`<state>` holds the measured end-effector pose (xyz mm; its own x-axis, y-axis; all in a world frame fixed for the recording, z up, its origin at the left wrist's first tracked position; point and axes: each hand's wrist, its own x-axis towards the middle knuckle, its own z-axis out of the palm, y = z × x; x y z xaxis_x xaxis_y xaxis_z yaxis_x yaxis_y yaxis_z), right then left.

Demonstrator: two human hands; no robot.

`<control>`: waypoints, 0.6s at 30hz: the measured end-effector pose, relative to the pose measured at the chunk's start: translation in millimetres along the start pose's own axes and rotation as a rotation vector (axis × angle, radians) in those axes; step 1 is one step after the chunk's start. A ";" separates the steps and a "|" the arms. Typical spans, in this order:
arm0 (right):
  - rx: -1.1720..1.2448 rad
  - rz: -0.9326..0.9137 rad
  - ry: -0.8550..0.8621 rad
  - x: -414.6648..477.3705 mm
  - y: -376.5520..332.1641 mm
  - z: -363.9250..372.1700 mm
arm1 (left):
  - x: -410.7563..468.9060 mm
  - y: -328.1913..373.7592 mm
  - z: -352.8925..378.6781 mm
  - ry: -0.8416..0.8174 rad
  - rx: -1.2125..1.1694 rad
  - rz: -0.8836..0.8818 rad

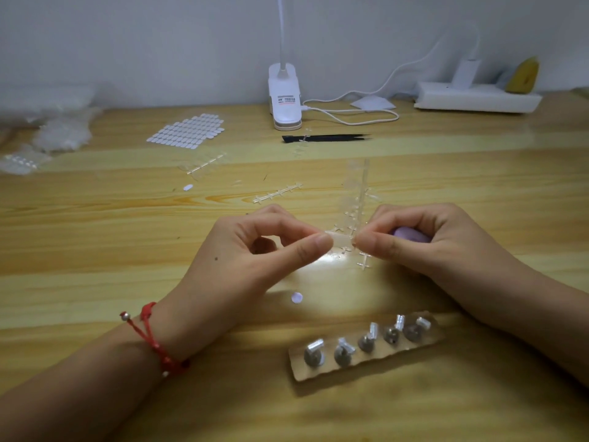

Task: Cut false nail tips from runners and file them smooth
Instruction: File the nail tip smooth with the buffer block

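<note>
1 runner [361, 186] held, 5 metal stands [314, 357], 1 lamp [284, 97], 1 pwr strip [478, 98], 2 white dots [297, 297]

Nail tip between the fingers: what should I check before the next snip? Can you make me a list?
1. Left hand pinches the clear nail tip between thumb and forefinger: ok.
2. Right hand holds the purple tool: ok.
3. Tool's cutting edge lined up at the tip's joint: cannot tell, the fingers hide it.
4. Tip joined to the runner: cannot tell, too blurred.
5. Strip of nail stands out of the right forearm's way: not ok, it lies close beside it and might get bumped.
</note>
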<state>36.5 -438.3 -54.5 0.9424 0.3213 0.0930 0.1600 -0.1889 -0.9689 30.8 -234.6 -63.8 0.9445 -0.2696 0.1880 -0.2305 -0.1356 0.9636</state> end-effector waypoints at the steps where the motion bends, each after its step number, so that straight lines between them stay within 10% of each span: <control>1: 0.004 0.012 0.028 0.0 0.7 -0.2 | -0.3 0.0 0.5 0.018 -0.003 0.008; 11: -0.372 -0.075 0.048 -2.0 8.0 2.1 | -9.8 5.4 4.1 0.155 0.312 0.466; 18: 0.307 0.138 0.118 4.8 3.5 -10.9 | -8.2 8.0 8.5 0.104 -0.014 0.194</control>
<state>44.8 -447.5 -55.0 0.9793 0.1995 -0.0355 -0.0504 0.0703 -0.9962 19.2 -241.6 -59.3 0.9021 -0.1890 0.3880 -0.4076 -0.0777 0.9098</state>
